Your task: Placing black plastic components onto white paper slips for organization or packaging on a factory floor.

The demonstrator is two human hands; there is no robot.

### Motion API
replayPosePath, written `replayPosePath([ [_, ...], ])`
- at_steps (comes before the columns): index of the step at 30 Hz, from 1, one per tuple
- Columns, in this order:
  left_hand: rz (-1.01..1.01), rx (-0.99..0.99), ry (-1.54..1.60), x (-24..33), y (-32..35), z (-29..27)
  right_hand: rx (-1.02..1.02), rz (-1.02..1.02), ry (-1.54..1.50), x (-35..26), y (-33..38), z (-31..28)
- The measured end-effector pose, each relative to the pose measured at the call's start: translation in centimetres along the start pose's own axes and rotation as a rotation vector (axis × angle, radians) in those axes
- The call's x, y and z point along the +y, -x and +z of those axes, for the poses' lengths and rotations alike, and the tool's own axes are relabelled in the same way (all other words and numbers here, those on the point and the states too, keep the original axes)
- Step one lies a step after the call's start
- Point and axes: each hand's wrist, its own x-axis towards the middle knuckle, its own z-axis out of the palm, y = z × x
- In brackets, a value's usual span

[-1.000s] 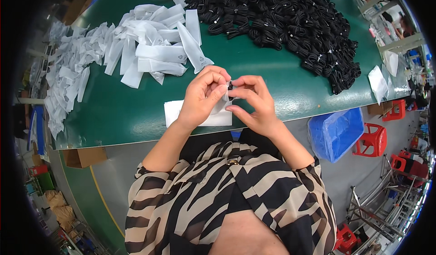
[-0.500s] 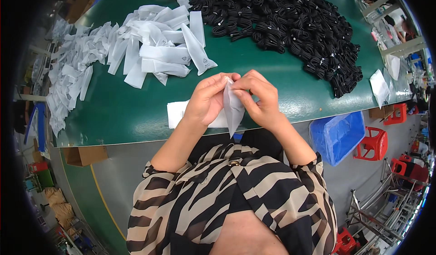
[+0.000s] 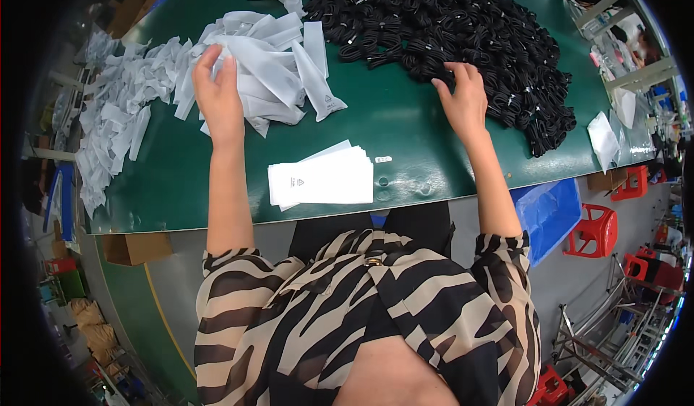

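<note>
My left hand (image 3: 219, 101) is over the near left edge of a heap of filled white pouches (image 3: 278, 106). Its fingers are spread beside a long white pouch (image 3: 262, 65) lying on top; whether they touch it I cannot tell. My right hand (image 3: 466, 104) reaches the near edge of a big pile of coiled black cables (image 3: 441, 34), thumb and fingers apart with nothing between them. Between my forearms, a stack of flat white bags (image 3: 329, 178) rests by the table's near edge. Some bags in it are slightly fanned out.
Crumpled white pouches (image 3: 108, 135) spread across the left of the green table (image 3: 173, 189). A small white label (image 3: 383, 160) lies right of the bag stack. A white bag (image 3: 602, 140) lies at the right end. Below stand a blue crate (image 3: 553, 218) and a red stool (image 3: 594, 231).
My hands held a white pouch together in front of me. They have parted: the left went to the pouch heap, where a pouch now lies on top, the right to the cables.
</note>
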Motion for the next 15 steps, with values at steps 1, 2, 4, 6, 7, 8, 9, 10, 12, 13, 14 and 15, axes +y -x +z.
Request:
replayPosePath([
  [1, 0.077, -0.069, -0.019, 0.4, 1.2, 0.7, -0.002, 0.007, 0.007, 1.3, 0.2, 0.9],
  [2, 0.151, -0.138, -0.043, 1.1, 2.9, 1.2, -0.020, -0.019, 0.051, 2.2, 0.6, 1.4],
  [4, 0.112, -0.481, -0.247, 2.1, 7.1, 1.9, -0.046, -0.005, 0.042, 2.6, 1.3, 1.9],
  [6, 0.158, -0.735, -0.323, 1.6, 11.3, 2.3, -0.103, 0.044, -0.013, 1.3, 2.0, 1.6],
  [7, 0.241, -0.821, -0.330, 0.6, 13.2, 2.5, -0.147, 0.103, -0.057, 0.5, 2.6, 1.2],
  [8, 0.279, -0.880, -0.344, 0.3, 14.7, 2.6, -0.155, 0.105, -0.056, 0.0, 3.2, 0.8],
  [9, 0.318, -0.941, -0.357, 0.1, 15.9, 2.7, -0.247, 0.256, -0.386, -0.5, 4.0, 0.4],
  [10, 0.315, -0.941, -0.391, 0.1, 16.7, 2.9, -0.332, 0.410, -0.714, -1.1, 4.9, -0.4],
  [12, 0.312, -0.928, -0.418, -0.6, 17.4, 2.7, -0.427, 0.488, -0.852, -3.5, 6.6, -2.6],
  [13, 0.322, -0.914, -0.443, -0.6, 17.5, 2.8, -0.473, 0.510, -0.902, -4.1, 7.5, -3.7],
  [14, 0.321, -0.917, -0.441, -0.7, 17.5, 2.8, -0.521, 0.476, -0.921, -4.3, 8.7, -4.1],
  [15, 0.294, -0.879, -0.398, -0.8, 17.5, 2.9, -0.557, 0.460, -0.901, -4.7, 9.7, -4.7],
])
